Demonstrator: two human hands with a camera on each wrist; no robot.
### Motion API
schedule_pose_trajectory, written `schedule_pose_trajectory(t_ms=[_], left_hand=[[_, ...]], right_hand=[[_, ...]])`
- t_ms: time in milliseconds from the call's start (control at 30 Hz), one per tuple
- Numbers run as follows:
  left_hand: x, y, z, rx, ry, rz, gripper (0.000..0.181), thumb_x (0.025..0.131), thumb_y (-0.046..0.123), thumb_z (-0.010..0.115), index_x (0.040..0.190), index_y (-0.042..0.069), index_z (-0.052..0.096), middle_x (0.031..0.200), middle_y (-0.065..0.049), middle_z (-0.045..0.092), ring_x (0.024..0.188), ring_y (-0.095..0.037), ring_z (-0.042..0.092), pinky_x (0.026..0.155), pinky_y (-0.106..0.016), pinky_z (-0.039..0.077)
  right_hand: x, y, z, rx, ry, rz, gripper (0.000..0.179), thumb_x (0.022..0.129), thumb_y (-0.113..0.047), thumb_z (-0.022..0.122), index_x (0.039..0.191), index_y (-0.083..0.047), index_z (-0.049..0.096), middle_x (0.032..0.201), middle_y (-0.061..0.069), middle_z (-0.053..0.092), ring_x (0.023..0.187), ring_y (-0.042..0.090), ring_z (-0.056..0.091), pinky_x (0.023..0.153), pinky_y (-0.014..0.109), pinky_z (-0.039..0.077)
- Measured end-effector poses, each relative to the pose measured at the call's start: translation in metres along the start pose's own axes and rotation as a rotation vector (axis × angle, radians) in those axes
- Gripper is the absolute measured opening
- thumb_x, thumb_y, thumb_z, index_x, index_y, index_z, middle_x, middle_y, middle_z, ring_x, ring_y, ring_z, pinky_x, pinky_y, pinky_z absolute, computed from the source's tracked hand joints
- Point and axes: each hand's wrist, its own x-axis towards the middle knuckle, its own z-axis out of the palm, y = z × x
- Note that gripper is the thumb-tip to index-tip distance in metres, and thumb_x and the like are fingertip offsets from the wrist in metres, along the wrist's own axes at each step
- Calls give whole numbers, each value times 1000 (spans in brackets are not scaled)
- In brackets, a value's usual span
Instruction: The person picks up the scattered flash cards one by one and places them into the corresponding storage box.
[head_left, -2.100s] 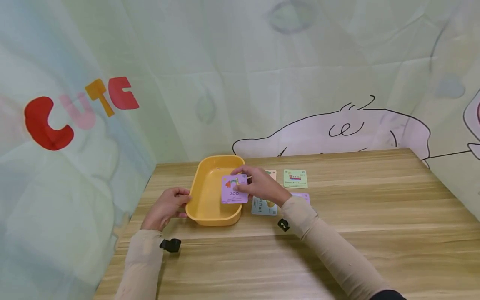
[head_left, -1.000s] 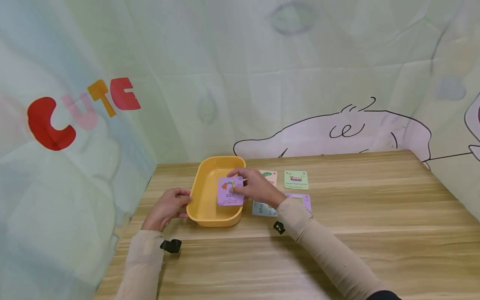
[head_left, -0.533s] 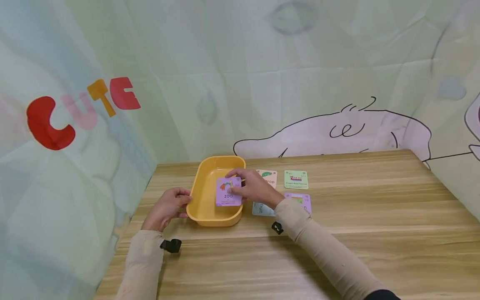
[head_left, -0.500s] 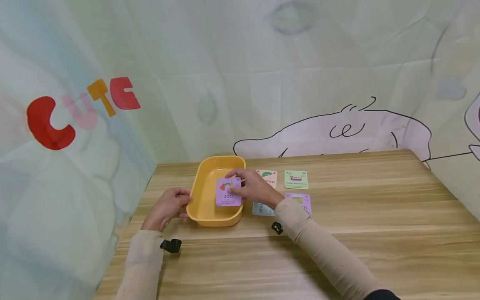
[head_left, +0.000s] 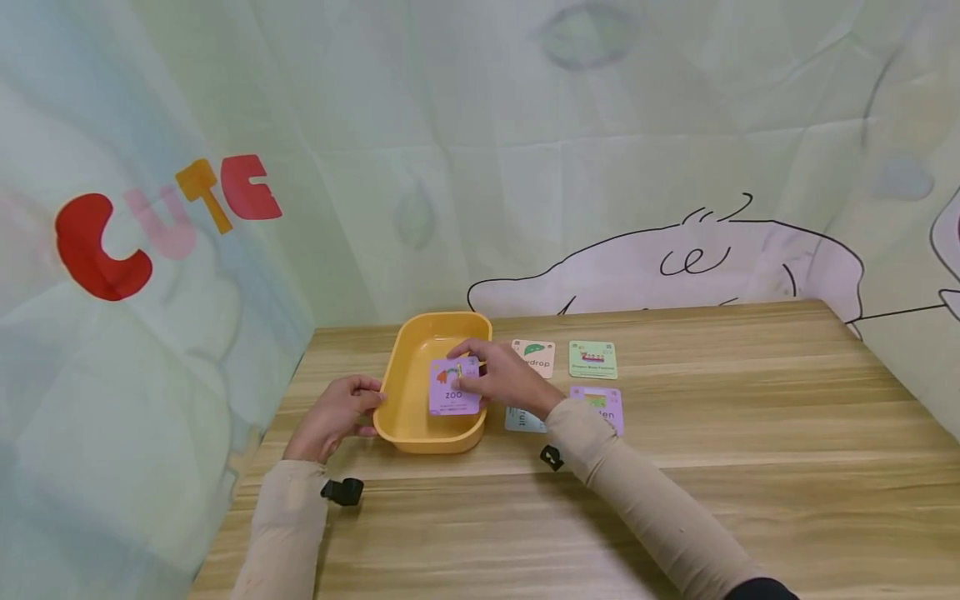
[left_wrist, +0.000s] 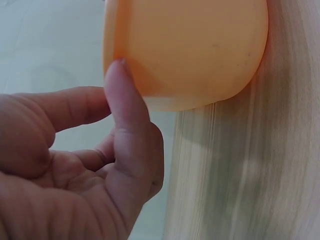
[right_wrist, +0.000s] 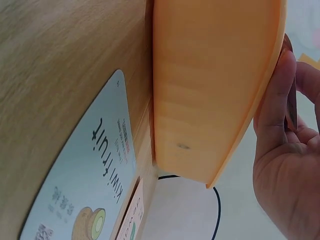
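Note:
With its thumb and fingertips, my right hand (head_left: 510, 379) pinches a purple "zoo" flash card (head_left: 441, 402) over the yellow plastic tray (head_left: 405, 392). The card's picture side faces up in the head view. From the right wrist view, the card shows as a thin dark edge beside the fingers (right_wrist: 272, 100), right at the tray's rim. My left hand (head_left: 337, 417) grips the tray's near left rim. In the left wrist view, a fingertip (left_wrist: 120, 75) lies against the tray wall (left_wrist: 190, 55).
Right of the tray, several flash cards lie on the wooden table (head_left: 712, 417): a pink "dewdrop" card (head_left: 536, 357), a green Dragon Boat Festival card (head_left: 592, 360), a purple card (head_left: 606, 404) partly behind the right sleeve, and a blue kiwifruit card (right_wrist: 95, 160). A printed curtain (head_left: 375, 125) hangs behind.
My right hand has moved slightly left and toward me with the zoo card, farther over the tray. More of the cards on the table now shows. The left hand stays on the rim.

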Motion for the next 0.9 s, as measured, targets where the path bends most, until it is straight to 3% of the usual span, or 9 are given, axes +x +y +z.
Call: schedule_pose_trajectory(t_ms=[900], left_hand=[[-2,2,1,-13,-5,9,32,104,12,56,129,-7,50,111,-14,59,84,-17,64,65,-31,61]], right_hand=[[6,1,5,5,-1,22,37,91,-18,78,126,-18,65,111,5,62,86,18,68,64,33,62]])
